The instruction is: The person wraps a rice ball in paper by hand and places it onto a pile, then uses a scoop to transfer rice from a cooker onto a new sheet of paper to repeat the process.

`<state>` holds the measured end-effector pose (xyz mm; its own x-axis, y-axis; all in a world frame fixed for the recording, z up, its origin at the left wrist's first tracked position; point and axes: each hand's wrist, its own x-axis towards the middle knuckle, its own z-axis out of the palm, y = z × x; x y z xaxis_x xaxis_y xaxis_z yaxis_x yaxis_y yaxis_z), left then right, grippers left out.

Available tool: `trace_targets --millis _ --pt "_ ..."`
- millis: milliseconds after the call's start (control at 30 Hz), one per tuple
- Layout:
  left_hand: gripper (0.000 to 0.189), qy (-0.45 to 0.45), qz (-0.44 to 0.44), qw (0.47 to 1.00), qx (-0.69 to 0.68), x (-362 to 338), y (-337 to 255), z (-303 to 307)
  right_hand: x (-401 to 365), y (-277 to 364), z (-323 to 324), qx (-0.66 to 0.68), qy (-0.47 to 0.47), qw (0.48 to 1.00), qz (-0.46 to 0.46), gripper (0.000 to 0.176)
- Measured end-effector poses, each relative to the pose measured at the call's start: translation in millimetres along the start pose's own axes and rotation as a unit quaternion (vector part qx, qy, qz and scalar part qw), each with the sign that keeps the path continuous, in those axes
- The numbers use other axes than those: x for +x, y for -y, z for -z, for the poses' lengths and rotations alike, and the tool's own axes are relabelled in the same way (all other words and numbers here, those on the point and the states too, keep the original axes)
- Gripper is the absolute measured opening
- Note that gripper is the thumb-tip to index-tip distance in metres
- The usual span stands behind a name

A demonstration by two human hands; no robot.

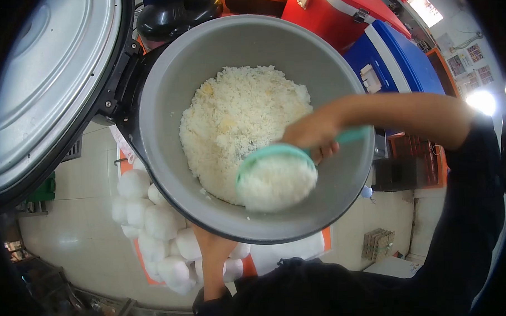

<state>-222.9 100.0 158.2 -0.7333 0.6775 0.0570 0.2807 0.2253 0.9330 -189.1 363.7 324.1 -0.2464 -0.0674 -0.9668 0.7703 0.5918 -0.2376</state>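
Observation:
My right hand (308,135) is closed around the handle of a teal scoop (350,135) inside a large grey rice cooker pot (162,105). Cooked white rice (277,182) fills the scoop's round bowl, which is tilted above the near side of the pot and slightly blurred. More rice (245,108) lies in a heap on the pot's bottom, with a few yellowish patches. Below the pot's near rim is my left hand (213,246), beside several white rounded packets (160,222). The rim hides its fingers, so its grip does not show.
The cooker's metal lid (55,81) stands open on the left, joined by a black hinge. A red cooler box (343,15) and a blue cooler box (408,58) stand behind the pot at right. Egg trays (377,244) are stacked on the tiled floor (77,225).

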Motion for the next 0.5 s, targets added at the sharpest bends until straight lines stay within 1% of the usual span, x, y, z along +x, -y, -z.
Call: trace_targets --millis 67,100,133,167,233,267,300,367,400,433,467,500 --pt "0.086 0.016 0.008 0.998 0.052 -5.6 16.4 -2.8 17.7 -10.9 9.3 -0.001 -0.008 1.0 0.01 0.044" --pt "0.085 0.024 0.011 0.997 0.077 -8.8 25.1 -5.1 33.7 -19.4 8.8 -0.067 -0.198 0.977 0.037 0.043" --pt "0.084 0.031 0.014 0.994 0.103 -10.9 32.0 -5.9 44.8 -22.5 7.3 -0.131 -0.38 0.913 0.063 0.041" --pt "0.083 0.037 0.016 0.991 0.129 -10.4 34.7 -6.6 55.3 -27.4 2.2 -0.133 -0.382 0.912 0.064 0.041" --pt "0.083 0.031 0.017 0.992 0.118 -9.7 28.5 -4.5 61.6 -18.9 -17.9 -0.041 -0.427 0.902 0.051 0.042" --pt "0.083 0.029 0.02 0.994 0.102 -9.2 24.0 -4.1 52.1 -15.0 -18.4 0.088 -0.358 0.929 0.026 0.045" --pt "0.082 0.03 0.024 0.996 0.086 -8.4 19.3 -2.8 50.7 -16.9 -12.4 0.088 -0.354 0.931 0.025 0.045" --pt "0.082 0.039 0.035 0.997 0.062 -7.4 12.7 -1.4 48.6 -27.2 8.2 0.02 -0.343 0.939 0.026 0.044" --pt "0.081 0.046 0.042 0.996 0.058 -6.7 12.6 -0.9 44.1 -23.8 14.3 0.069 -0.351 0.933 -0.028 0.038" --pt "0.081 0.053 0.048 0.996 0.058 -7.1 12.2 -0.3 58.5 -35.7 19.5 0.067 -0.353 0.933 -0.028 0.038" --pt "0.081 0.059 0.055 0.995 0.055 -7.3 12.2 -0.8 86.6 -58.7 24.4 -0.107 -0.372 0.921 0.035 0.036" --pt "0.081 0.066 0.061 0.995 0.051 -8.1 11.2 -0.1 89.8 -55.3 24.9 -0.277 -0.378 0.878 0.096 0.035"
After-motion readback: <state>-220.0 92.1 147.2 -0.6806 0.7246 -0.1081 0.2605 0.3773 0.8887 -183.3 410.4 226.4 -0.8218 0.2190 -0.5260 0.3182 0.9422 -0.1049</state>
